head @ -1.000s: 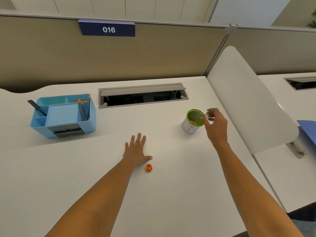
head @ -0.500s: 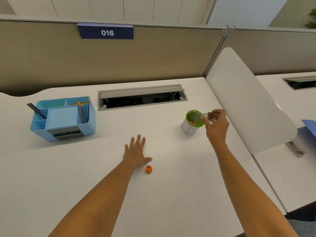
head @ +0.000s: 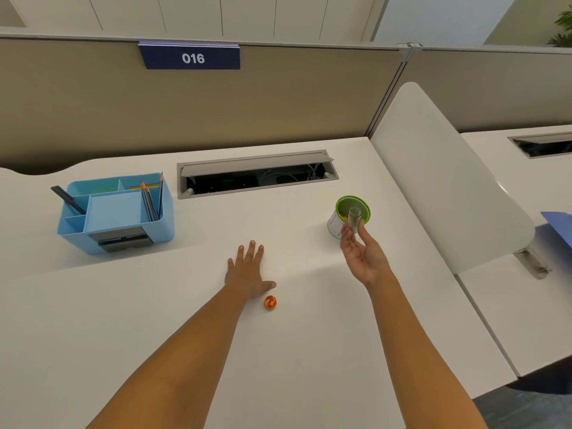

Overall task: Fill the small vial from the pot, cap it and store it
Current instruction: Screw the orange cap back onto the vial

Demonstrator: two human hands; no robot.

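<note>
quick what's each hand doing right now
Left hand: open, flat on the desk, holding nothing.
Right hand: fingertip grip on the small clear vial, upright in front of the green-rimmed pot.

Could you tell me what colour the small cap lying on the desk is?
Orange. The cap shows clearly in the head view, beside the left hand.

A blue organizer [head: 115,212] holding pencils [head: 150,199] sits beside an open cable tray [head: 257,174].
</note>
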